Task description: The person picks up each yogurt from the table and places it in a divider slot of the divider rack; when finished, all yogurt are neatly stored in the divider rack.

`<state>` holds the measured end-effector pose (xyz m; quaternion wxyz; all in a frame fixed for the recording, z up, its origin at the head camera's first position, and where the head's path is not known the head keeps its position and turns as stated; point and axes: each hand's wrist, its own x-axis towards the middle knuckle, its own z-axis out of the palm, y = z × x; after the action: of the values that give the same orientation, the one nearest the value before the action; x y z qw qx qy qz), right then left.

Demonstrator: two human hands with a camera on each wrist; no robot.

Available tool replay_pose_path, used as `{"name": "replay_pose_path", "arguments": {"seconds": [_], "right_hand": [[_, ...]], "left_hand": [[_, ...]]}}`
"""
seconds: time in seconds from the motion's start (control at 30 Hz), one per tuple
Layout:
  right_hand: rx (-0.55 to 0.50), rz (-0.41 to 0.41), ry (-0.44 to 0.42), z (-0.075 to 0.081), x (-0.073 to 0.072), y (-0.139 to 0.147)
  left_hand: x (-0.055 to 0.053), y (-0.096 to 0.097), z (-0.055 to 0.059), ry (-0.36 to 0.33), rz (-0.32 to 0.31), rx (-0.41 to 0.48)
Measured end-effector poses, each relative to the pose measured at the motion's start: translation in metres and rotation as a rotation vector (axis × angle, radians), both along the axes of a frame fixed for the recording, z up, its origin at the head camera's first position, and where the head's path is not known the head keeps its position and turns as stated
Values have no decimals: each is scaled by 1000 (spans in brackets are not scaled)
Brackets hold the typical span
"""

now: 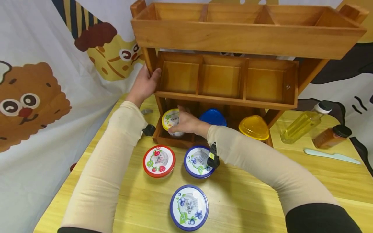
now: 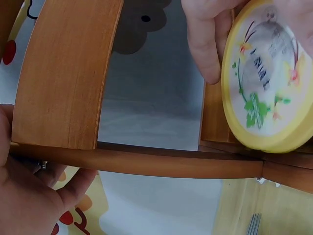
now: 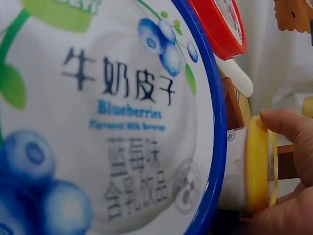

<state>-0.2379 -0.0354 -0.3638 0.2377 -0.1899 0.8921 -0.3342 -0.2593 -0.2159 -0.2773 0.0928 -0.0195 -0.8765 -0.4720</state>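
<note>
My left hand point(image 1: 144, 84) grips the left side post of a three-tier wooden rack point(image 1: 247, 40), at the height of its middle tier. With my right hand point(image 1: 190, 123) I hold a yellow-lidded round tub point(image 1: 168, 119) by its lid, at the left compartment of the bottom tier. The left wrist view shows that lid tilted, with flowers printed on it. In the right wrist view my thumb and fingers pinch the rim of the yellow lid point(image 3: 258, 161). Close below stand a red-lidded tub point(image 1: 159, 161) and a blue-rimmed blueberry tub point(image 1: 196, 161), partly hidden by the right wrist camera.
Another blueberry tub point(image 1: 189, 207) stands nearer on the table. The bottom tier also bears a blue lidded container point(image 1: 214, 116) and a yellow one point(image 1: 254, 127). Right of the rack are an oil bottle point(image 1: 304, 124), a dark-capped jar point(image 1: 332, 136) and a pale knife point(image 1: 332, 156). A fork point(image 1: 147, 111) lies left.
</note>
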Motion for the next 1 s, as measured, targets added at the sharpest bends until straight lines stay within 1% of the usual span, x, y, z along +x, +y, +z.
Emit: {"name": "replay_pose_path", "arguments": {"seconds": [0.07,0.23,0.37,0.47,0.6,0.7,0.8,0.9,1.0], "right_hand": [[33,6,20,2,1,0],[95,31,104,7,2,0],[106,38,139,11,3,1],[87,45,154,16,5,3],[34,87,187,25,11,11],[-3,121,206,31,15,18],[-23,132,212,37,20,26],[-50,142,224,43,26,34],[-82,178,241,49,33,43]], "left_hand": [[0,0,1,-11,0,3],[0,0,2,-30,0,3],[1,0,2,-26,-3,4],[1,1,1,-19,-8,10],[1,1,0,-8,-16,26],[1,1,0,3,-14,22],[1,1,-1,14,-13,11],[0,0,-1,20,-14,12],[-1,0,-2,26,-8,11]]}}
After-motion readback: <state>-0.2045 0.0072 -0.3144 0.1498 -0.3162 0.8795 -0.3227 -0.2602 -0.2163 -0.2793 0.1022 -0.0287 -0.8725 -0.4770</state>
